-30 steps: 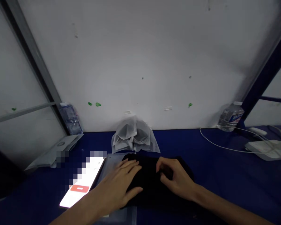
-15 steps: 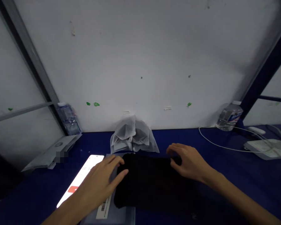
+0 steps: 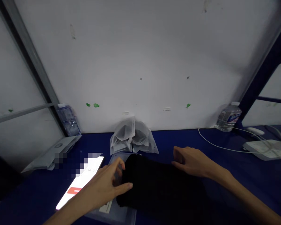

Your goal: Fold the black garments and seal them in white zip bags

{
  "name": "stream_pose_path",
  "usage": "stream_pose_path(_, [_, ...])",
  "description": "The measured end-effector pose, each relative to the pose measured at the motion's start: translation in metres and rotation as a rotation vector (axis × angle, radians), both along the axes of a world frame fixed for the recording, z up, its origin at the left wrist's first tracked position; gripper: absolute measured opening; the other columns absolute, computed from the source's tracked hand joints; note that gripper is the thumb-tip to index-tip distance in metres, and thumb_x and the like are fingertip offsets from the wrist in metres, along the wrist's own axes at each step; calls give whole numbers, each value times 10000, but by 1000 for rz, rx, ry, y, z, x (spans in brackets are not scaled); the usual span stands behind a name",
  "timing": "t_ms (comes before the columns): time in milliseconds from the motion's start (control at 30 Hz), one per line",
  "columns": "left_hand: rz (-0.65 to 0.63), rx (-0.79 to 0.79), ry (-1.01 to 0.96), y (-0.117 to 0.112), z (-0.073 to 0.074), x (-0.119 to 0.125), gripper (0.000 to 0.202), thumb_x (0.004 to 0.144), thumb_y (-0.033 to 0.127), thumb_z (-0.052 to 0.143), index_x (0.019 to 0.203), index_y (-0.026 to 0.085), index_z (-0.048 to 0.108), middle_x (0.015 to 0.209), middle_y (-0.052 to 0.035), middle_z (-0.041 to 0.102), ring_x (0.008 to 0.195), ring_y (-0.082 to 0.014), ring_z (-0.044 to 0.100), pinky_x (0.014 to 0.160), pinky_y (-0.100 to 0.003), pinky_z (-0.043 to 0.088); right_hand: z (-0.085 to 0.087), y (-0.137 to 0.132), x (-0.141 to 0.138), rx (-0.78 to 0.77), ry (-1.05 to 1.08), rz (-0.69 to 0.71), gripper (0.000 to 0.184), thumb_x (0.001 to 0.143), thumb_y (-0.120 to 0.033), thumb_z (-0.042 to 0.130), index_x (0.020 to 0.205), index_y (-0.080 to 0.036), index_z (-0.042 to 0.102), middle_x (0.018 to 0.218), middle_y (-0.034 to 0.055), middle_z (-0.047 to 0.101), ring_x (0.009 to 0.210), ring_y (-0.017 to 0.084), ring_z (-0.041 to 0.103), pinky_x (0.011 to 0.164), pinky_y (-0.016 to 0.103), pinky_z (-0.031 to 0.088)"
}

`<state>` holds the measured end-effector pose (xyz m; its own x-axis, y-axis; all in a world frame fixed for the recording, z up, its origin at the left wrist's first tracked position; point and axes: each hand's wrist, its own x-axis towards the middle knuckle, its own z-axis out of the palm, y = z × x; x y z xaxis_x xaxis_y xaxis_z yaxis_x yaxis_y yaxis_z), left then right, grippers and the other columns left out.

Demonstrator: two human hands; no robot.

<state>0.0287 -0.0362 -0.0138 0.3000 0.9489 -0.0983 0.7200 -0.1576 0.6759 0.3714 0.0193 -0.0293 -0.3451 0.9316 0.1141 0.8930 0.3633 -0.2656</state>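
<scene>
A folded black cloth [image 3: 154,184], its details lost in the dark, lies in front of me. Its left end rests on a clear plastic bag [image 3: 126,215] with a white barcode label, mostly under my left forearm. My left hand [image 3: 111,184] is at the cloth's left edge, thumb over the fabric and fingers bent, with a gap between them. At the far right edge of the cloth is my right hand [image 3: 190,161], its fingers curved down and the thumb apart from them, touching or just above the fabric.
A lit phone [image 3: 84,181] lies left of my left hand. Frosted zip bags [image 3: 133,137] stand against the wall. Plastic bottles [image 3: 69,120] [image 3: 229,117] stand at both back corners. Flat packets [image 3: 51,153] lie left; a power strip [image 3: 259,150] and white cable [image 3: 215,145] lie right.
My left hand has shifted slightly right and nearer to me. The right hand has moved a little right, and the cloth's far edge now slopes down toward it.
</scene>
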Motion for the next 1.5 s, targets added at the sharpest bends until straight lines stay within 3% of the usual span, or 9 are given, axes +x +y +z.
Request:
stream_pose_path(233, [19,53,-67,2,-19,-1,322,773,487,680,929,245,537,725,43,577,531,-137,518,497,-233,344,4,-2,12,-167,42,60,135,665,-222,712,582,-205,607,614,4,640,565,175,585,523,278,365])
stream_pose_path(367, [-8,-38,-111,1,-14,0,311,795,432,673,941,239,477,774,45,573,548,-120,532,501,-220,368,11,-1,6,-172,185,48,115,833,-313,609,773,-216,620,636,-12,593,568,146,529,515,257,340])
stream_pose_path(500, [-31,-54,-216,-5,-10,4,263,821,351,655,921,242,437,737,53,571,565,-121,552,547,-231,413,22,-9,-9,-453,800,115,237,887,-447,631,957,-237,547,535,-86,467,465,99,417,475,216,281])
stream_pose_path(700, [-66,-110,-397,-14,-15,20,309,755,222,688,866,246,401,757,46,626,669,-161,643,664,-286,505,10,-23,-43,-576,1411,260,193,932,-403,605,1008,-227,584,927,19,689,826,150,655,792,288,488])
stream_pose_path(800, [-141,-163,-498,-11,-16,20,321,764,218,705,858,233,398,1028,-11,657,785,-159,673,764,-314,526,-3,-26,-55,-480,1323,339,272,952,-359,567,1199,-247,551,1207,75,672,1080,207,633,1021,415,426])
stream_pose_path(900, [-158,-185,-445,-6,-14,11,211,871,302,628,899,227,433,958,-11,668,817,-177,675,750,-309,518,-14,-33,-62,-280,1029,375,534,901,-286,628,1385,-285,402,1303,87,621,1140,234,600,1044,488,416])
stream_pose_path(1067, [-33,77,-268,2,1,-6,158,950,306,453,1081,248,518,1006,-42,694,936,-234,680,863,-388,514,-23,-40,-68,-21,577,388,548,846,-341,709,1339,-263,484,1321,88,601,1224,272,547,1089,499,384])
stream_pose_path(1300, [-77,310,-24,12,9,-15,529,803,26,368,1229,292,533,1211,-27,656,1130,-236,611,1000,-462,462,-15,-36,-71,-40,251,420,870,701,-667,752,1416,-248,488,1479,112,490,1336,356,448,1151,581,254])
stream_pose_path(1500, [-117,417,14,27,-3,-32,446,814,43,380,1111,271,623,1349,-24,600,1220,-255,569,1006,-491,470,-16,-37,-77,-83,163,398,865,575,-533,867,1312,-224,539,1576,143,323,1412,391,315,1138,564,256])
